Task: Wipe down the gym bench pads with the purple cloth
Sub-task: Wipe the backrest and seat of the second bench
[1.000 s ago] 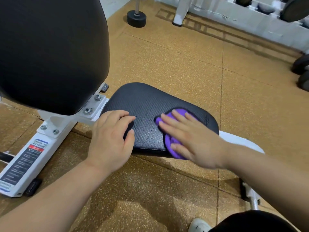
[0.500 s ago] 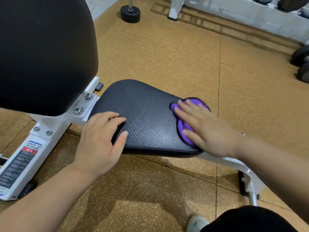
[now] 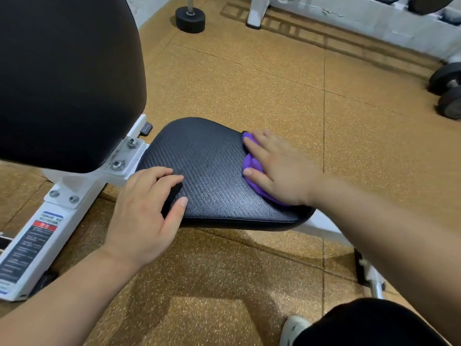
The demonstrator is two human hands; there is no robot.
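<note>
The black textured seat pad (image 3: 212, 171) lies in the middle of the view on a white frame. My right hand (image 3: 277, 168) presses flat on the purple cloth (image 3: 250, 164) at the pad's right end, and most of the cloth is hidden under the palm. My left hand (image 3: 147, 211) grips the pad's near left corner, fingers curled on top and thumb along the front edge. The large black back pad (image 3: 67, 78) rises at the upper left.
The white bench frame (image 3: 74, 196) with a warning label runs down to the left, and its leg (image 3: 369, 273) reaches the floor at lower right. Dumbbells (image 3: 446, 91) lie at the right edge, one dumbbell (image 3: 190, 18) stands at the top. My shoe (image 3: 291, 328) is below.
My right hand has slid the purple cloth from the pad's middle out to its right end. My left hand has kept its hold on the near left corner.
</note>
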